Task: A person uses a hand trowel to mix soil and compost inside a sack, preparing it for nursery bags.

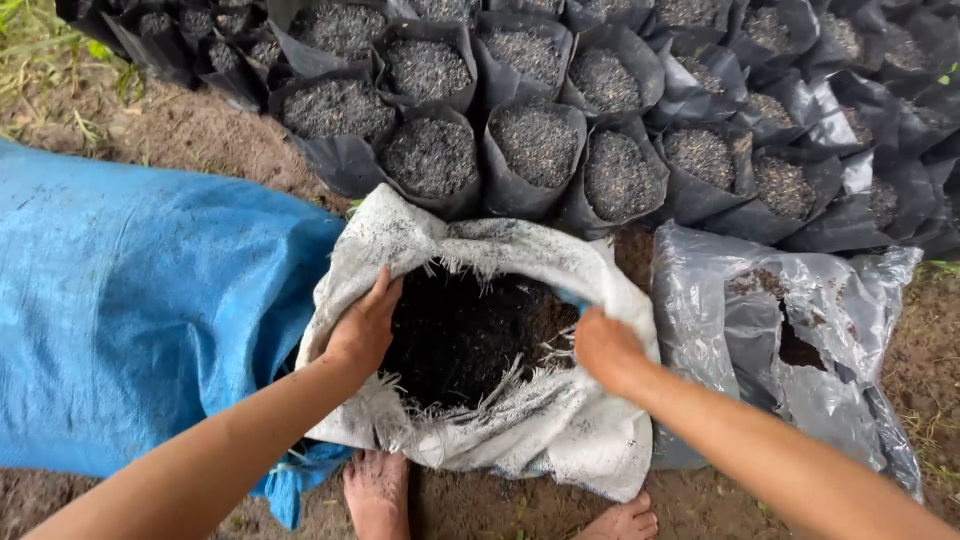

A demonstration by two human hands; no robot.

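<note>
Head view shows us a white woven sack (540,440) lying on the bare ground (200,130), its mouth rolled back and open toward us, with dark soil (460,335) filling the inside. Our left hand (362,325) clasps the sack's rolled rim on its left side, fingers curled over the edge. Our right hand (605,345) grips the rim on the sack's right side, closed around the frayed cloth. Just below the sack, our two bare feet (378,492) stand on the dirt, touching or almost touching its near edge. Against the sack's left side lies a big blue woven sheet (130,310), bulging as if covering something. Just right of the sack sits a crumpled grey plastic bag (800,340) with a little soil inside. Beyond the sack, rows of small black nursery bags (535,150) stand upright, packed close together and filled with a dark grainy mix. Some grass (40,40) shows far beyond the sack's left side.
</note>
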